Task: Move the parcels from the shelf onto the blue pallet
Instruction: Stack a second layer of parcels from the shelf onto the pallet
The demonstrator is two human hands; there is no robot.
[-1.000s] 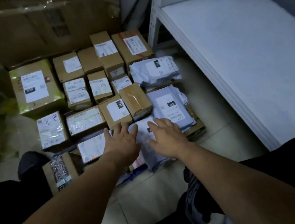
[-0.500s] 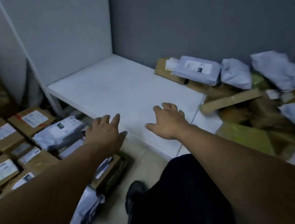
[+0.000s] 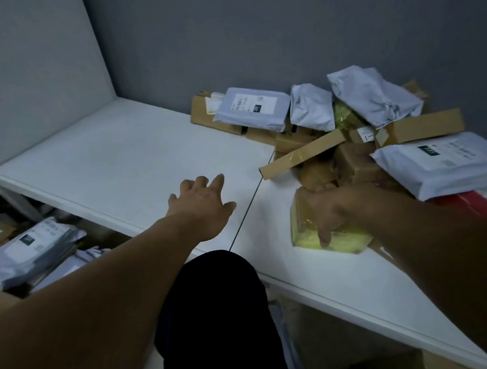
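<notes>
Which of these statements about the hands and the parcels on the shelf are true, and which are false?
1. The right hand lies on the yellow parcel. True.
2. The left hand holds a grey mailer bag. False: it is open and holds nothing, over the bare white shelf.
3. The parcels are piled on the left end of the shelf. False: they are piled on the right.
4. A long thin cardboard box lies slanted at the edge of the pile. True.

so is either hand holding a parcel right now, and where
The right hand grips the yellow-wrapped parcel at its top near edge on the shelf, thumb down its front face. The left hand is open and holds nothing.
</notes>
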